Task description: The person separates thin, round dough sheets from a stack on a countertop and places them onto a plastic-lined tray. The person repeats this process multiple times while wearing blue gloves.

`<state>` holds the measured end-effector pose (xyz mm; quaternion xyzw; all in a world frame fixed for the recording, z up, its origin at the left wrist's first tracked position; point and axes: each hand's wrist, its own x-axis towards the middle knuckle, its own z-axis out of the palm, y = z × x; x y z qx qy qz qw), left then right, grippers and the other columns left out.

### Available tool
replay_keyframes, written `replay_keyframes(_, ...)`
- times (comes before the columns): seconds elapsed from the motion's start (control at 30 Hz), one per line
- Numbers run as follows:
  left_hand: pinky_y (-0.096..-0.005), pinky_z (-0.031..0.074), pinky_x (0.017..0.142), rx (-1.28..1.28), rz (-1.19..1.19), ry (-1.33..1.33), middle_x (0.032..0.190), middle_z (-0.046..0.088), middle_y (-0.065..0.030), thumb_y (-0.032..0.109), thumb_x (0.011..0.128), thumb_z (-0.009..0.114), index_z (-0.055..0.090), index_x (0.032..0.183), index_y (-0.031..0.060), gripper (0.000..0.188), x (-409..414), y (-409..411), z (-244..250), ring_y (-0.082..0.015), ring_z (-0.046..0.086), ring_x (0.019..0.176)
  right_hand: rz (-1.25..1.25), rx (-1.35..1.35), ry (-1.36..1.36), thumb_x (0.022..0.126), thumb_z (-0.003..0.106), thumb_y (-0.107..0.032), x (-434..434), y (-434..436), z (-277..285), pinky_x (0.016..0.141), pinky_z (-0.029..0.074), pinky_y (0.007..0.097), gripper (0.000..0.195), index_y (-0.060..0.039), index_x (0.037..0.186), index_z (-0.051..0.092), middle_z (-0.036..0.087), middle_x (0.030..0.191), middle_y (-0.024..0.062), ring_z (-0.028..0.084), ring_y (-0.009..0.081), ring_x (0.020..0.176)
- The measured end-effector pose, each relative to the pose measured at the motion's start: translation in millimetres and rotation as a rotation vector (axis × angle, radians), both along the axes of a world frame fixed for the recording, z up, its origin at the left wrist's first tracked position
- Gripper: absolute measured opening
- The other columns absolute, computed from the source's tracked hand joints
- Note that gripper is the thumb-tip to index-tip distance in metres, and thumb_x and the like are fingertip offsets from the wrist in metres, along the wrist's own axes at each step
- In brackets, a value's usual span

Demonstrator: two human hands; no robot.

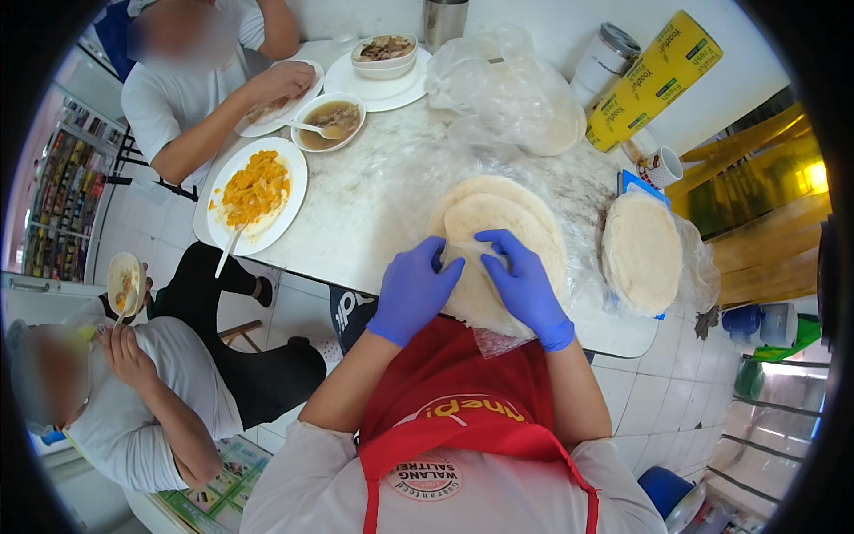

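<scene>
Both hands wear blue gloves and work over a stack of thin round dough wrappers (507, 207) on clear plastic at the table's front edge. My left hand (420, 287) pinches the left side of the top wrapper (480, 287) between thumb and fingers. On the right, my right hand (524, 287) bends its thumb and fingers onto the same wrapper, which is raised in a small fold between the hands. A second stack of wrappers (642, 253) lies to the right on plastic over something blue.
A clear plastic bag (507, 93), a yellow printed roll (654, 80), a tumbler (604, 63) and a paper cup (660, 167) stand at the back. Plates of food (297, 220), a soup bowl (361, 130) and a person eating (180, 120) are at left. Another person (160, 374) sits nearer.
</scene>
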<state>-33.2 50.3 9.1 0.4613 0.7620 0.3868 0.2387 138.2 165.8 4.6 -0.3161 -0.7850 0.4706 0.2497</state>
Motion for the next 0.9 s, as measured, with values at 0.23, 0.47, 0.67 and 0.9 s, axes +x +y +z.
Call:
replay_keyframes(0.23, -0.0423, 0.055, 0.069, -0.047, 0.030, -0.068, 0.079, 0.070, -0.0220, 0.028, 0.094, 0.078, 0.075, 0.108, -0.0032, 0.035, -8, 2, 0, -0.0376, 0.071, 0.072, -0.066, -0.087, -0.037, 0.101, 0.072, -0.011, -5, 6, 1, 0.085, 0.054, 0.0319, 0.017, -0.0006, 0.114, 0.073, 0.072, 0.095, 0.0084, 0.066, 0.0147, 0.089)
replay_keyframes(0.47, -0.0431, 0.053, 0.068, 0.038, 0.062, 0.000, 0.079, 0.071, -0.0198, 0.028, 0.095, 0.076, 0.074, 0.105, -0.0013, 0.031, -6, 14, 3, -0.0319, 0.072, 0.072, -0.019, -0.149, 0.029, 0.100, 0.073, -0.013, 5, 16, -2, 0.087, 0.054, 0.0326, 0.021, -0.0006, 0.117, 0.070, 0.073, 0.098, 0.0096, 0.067, 0.0164, 0.093)
replay_keyframes(0.67, -0.0411, 0.053, 0.067, 0.066, 0.049, -0.050, 0.078, 0.071, -0.0180, 0.026, 0.095, 0.078, 0.074, 0.100, -0.0012, 0.028, -3, 26, 0, -0.0266, 0.071, 0.069, -0.003, 0.067, -0.202, 0.097, 0.077, -0.016, -17, -1, 17, 0.087, 0.058, 0.0391, 0.032, -0.0017, 0.125, 0.071, 0.078, 0.099, 0.0165, 0.076, 0.0279, 0.094)
replay_keyframes(0.9, -0.0364, 0.056, 0.070, 0.071, -0.056, -0.122, 0.080, 0.074, -0.0167, 0.022, 0.095, 0.078, 0.075, 0.100, -0.0018, 0.025, -13, 10, -8, -0.0220, 0.071, 0.070, -0.020, -0.168, 0.049, 0.099, 0.072, -0.009, 23, 36, -3, 0.086, 0.056, 0.0329, 0.016, 0.0017, 0.111, 0.073, 0.078, 0.100, 0.0073, 0.069, 0.0126, 0.094)
